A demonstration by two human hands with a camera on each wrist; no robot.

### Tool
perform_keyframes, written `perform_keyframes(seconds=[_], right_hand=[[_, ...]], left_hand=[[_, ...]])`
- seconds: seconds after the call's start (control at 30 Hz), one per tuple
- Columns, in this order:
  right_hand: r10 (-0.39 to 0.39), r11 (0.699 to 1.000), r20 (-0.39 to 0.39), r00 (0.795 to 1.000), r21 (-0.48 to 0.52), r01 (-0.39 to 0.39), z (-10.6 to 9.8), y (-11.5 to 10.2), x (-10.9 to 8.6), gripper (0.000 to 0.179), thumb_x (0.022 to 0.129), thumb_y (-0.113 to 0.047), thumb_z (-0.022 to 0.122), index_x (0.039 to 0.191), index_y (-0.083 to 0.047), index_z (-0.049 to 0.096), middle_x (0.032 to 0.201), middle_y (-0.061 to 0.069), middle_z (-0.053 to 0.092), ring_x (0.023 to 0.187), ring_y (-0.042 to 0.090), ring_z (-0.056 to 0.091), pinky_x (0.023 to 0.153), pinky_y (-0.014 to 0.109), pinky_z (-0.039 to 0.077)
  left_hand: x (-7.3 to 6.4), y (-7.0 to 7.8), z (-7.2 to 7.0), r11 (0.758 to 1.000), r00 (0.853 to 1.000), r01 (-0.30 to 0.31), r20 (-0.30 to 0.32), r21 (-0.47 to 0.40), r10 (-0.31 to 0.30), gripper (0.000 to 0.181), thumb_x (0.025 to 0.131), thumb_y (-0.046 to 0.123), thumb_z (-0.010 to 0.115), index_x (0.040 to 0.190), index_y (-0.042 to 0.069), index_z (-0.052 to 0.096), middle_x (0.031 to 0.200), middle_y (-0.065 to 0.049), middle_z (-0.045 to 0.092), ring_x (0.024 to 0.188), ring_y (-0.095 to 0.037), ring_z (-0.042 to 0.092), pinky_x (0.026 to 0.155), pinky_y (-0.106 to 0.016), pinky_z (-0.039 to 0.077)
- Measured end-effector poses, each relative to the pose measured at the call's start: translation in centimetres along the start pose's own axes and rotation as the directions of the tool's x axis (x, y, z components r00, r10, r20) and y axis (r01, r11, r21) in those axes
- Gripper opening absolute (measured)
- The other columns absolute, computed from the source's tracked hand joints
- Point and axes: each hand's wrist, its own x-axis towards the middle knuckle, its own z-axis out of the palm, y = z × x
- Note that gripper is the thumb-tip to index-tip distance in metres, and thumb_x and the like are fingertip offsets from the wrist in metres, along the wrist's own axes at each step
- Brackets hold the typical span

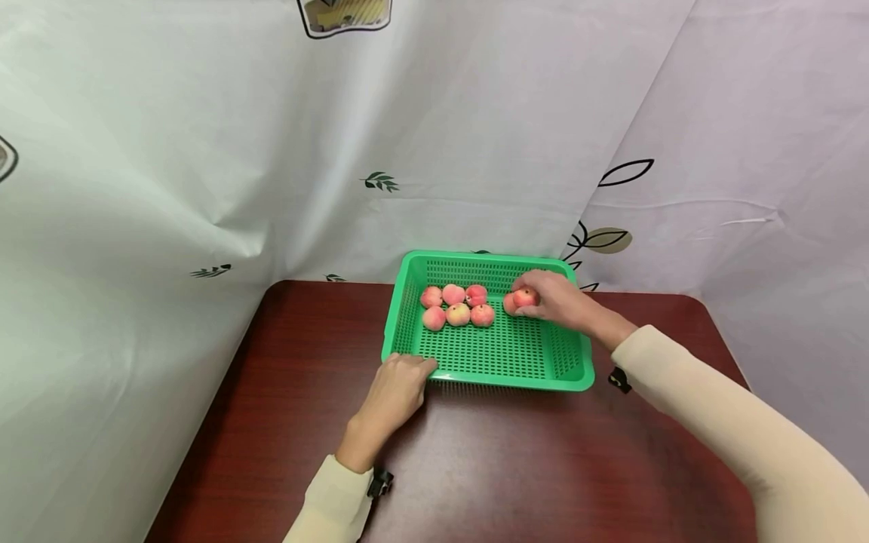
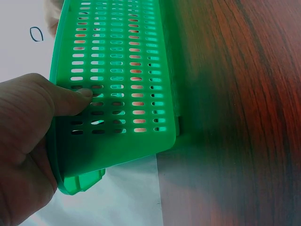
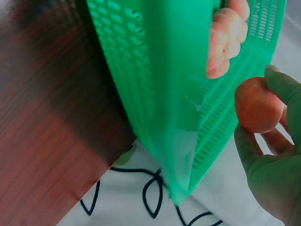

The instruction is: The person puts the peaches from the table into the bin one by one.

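Observation:
A green plastic basket (image 1: 502,381) with slotted walls holds several peaches (image 1: 458,314) in two short rows on its left side. My left hand (image 1: 400,381) grips the rim at the front left corner; in the left wrist view its thumb (image 2: 70,100) presses the outer wall, and the rim hides the other fingers. Inside the right half of the basket, my right hand (image 1: 560,300) holds a peach (image 3: 258,105) between thumb and fingers. Another peach (image 1: 509,305) shows just left of the held one, partly hidden by it.
The basket stands near the back edge of a dark red wooden table (image 1: 516,460). White cloth (image 1: 489,136) with leaf prints hangs behind and at both sides. Each wrist carries a small black device (image 1: 380,483).

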Motion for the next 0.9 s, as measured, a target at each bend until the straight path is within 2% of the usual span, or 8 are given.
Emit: perform_keyframes(seconds=[0.27,0.4,0.5,0.73,0.9], right_hand=[[0.017,1.000,0.059,0.998,-0.003,-0.017,0.9,-0.8,1.4,0.035,0.089,-0.021,0.083,0.116,-0.007,0.068,0.122,0.014,0.061,0.103,0.027,0.060,0.086,0.045,0.052],[0.007,1.000,0.103,0.995,-0.030,-0.004,1.4,-0.7,2.0,0.035,0.086,-0.023,0.085,0.114,-0.009,0.068,0.112,0.009,0.063,0.092,0.023,0.057,0.081,0.042,0.049],[-0.002,0.997,0.135,0.991,-0.074,0.012,1.7,-0.4,2.5,0.036,0.084,-0.023,0.087,0.110,-0.009,0.068,0.103,0.005,0.064,0.086,0.020,0.054,0.083,0.042,0.046],[0.029,0.990,0.230,0.973,-0.143,0.004,1.8,0.2,3.5,0.035,0.081,-0.021,0.089,0.103,-0.010,0.065,0.095,0.004,0.061,0.080,0.019,0.050,0.074,0.040,0.043],[0.039,0.985,0.285,0.958,-0.174,0.011,1.6,-0.4,4.5,0.036,0.083,-0.024,0.088,0.103,-0.008,0.063,0.092,0.004,0.060,0.077,0.018,0.048,0.070,0.035,0.040]], left_hand=[[-0.1,0.0,0.2,1.000,1.000,0.015,0.026,-0.008,-0.015,0.047,0.079,-0.017,0.060,0.066,0.018,0.032,0.060,0.008,0.017,0.052,-0.012,0.032,0.059,-0.028,0.027],[-0.1,0.0,0.2,1.000,0.999,0.021,0.037,-0.004,-0.021,0.047,0.079,-0.018,0.059,0.067,0.018,0.031,0.060,0.007,0.018,0.052,-0.013,0.033,0.060,-0.028,0.027],[0.0,-0.1,0.3,1.000,0.999,0.021,0.038,0.000,-0.021,0.046,0.080,-0.017,0.058,0.066,0.018,0.032,0.060,0.007,0.018,0.052,-0.012,0.034,0.060,-0.028,0.027],[0.0,-0.1,0.3,1.000,0.999,0.023,0.043,0.008,-0.023,0.046,0.081,-0.016,0.058,0.067,0.019,0.031,0.060,0.007,0.018,0.053,-0.011,0.032,0.060,-0.028,0.025],[-0.1,-0.1,0.2,1.000,0.999,0.022,0.042,0.006,-0.022,0.047,0.081,-0.017,0.058,0.067,0.019,0.031,0.061,0.008,0.017,0.053,-0.011,0.030,0.060,-0.027,0.024]])
